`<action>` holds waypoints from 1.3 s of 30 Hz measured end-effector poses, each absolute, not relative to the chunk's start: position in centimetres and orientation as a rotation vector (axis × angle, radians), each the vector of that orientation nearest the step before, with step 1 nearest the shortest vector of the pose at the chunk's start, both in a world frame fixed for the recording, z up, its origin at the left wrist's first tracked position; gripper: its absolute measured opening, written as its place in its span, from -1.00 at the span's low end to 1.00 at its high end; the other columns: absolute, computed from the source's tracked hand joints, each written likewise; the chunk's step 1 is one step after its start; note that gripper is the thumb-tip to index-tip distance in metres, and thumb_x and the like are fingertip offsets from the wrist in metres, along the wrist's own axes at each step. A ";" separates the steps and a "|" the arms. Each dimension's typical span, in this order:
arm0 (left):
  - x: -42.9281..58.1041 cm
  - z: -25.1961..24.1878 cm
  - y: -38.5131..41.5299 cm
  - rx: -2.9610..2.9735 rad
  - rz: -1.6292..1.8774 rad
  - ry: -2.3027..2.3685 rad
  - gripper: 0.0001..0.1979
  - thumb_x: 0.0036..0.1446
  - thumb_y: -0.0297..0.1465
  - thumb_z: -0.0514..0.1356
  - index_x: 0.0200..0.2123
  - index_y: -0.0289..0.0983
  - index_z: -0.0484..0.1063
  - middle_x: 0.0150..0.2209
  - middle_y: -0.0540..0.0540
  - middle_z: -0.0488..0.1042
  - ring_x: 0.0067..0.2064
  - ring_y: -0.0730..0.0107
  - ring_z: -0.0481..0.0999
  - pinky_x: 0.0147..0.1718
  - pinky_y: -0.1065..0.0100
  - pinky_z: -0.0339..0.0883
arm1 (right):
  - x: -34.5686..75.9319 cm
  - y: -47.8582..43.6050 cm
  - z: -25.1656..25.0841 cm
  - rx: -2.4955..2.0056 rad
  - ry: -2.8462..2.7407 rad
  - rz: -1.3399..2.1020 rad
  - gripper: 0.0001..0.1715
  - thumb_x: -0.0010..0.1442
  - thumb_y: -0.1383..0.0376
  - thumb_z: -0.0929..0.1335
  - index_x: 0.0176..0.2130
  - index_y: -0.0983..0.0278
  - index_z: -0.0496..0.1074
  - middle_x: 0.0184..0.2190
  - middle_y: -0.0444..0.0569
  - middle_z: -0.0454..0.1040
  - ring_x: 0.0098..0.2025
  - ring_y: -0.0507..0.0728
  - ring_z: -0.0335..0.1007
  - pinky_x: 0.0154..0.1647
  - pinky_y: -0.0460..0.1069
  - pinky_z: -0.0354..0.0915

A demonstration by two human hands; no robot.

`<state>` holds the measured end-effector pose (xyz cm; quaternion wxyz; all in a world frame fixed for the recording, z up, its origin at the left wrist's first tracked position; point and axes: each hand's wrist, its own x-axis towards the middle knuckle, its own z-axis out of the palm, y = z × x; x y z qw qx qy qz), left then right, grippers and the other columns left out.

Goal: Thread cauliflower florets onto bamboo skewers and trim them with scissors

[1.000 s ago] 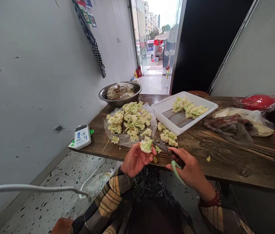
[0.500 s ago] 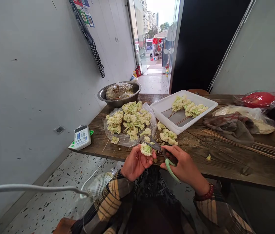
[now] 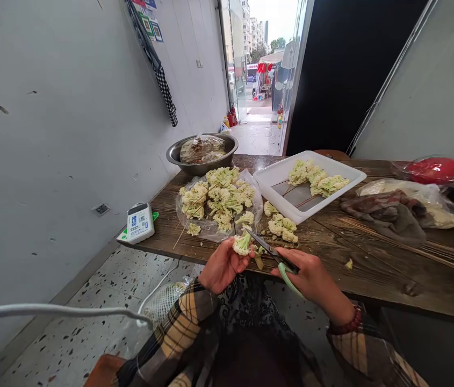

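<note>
My left hand [image 3: 222, 269] is closed around a pale cauliflower floret [image 3: 242, 245], held just over the table's front edge. In my right hand [image 3: 309, 275] are scissors [image 3: 287, 271] with green handles, their dark blades reaching left to the floret's stem. A cut piece of stem [image 3: 258, 260] shows just below the blades. Beyond my hands, a heap of cauliflower florets [image 3: 227, 196] lies on a clear plastic bag [image 3: 210, 232]. Several more florets [image 3: 281, 226] rest on the wood beside it. A thin dark skewer stands out of view at its lower end, behind my left hand.
Skewered cauliflower lies in a white tray [image 3: 277, 201]. Behind the heap is a metal basin [image 3: 174, 156] holding a plastic-wrapped bundle. To the right are a grey cloth [image 3: 388, 212], wooden skewers [image 3: 432, 250] and bagged goods. A white box-shaped item [image 3: 139, 223] stands at the left corner.
The scissors have drawn back a little to the right from the floret. A stem piece now shows below the blades. The whole view has shifted slightly.
</note>
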<state>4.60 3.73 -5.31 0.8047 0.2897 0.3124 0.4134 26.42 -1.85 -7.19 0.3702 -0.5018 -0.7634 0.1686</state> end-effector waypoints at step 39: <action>4.1 -4.9 13.4 2.440 0.835 1.322 -0.82 0.06 -0.54 0.07 -0.34 -0.27 0.47 -0.30 -0.12 0.45 -0.25 0.31 0.43 -0.19 0.30 0.31 | 28.9 -1.6 -10.5 -1.593 -1.325 0.239 -0.44 0.07 0.00 0.40 -0.05 0.30 0.54 -0.17 0.08 0.61 -0.20 0.27 0.56 -0.14 0.14 0.44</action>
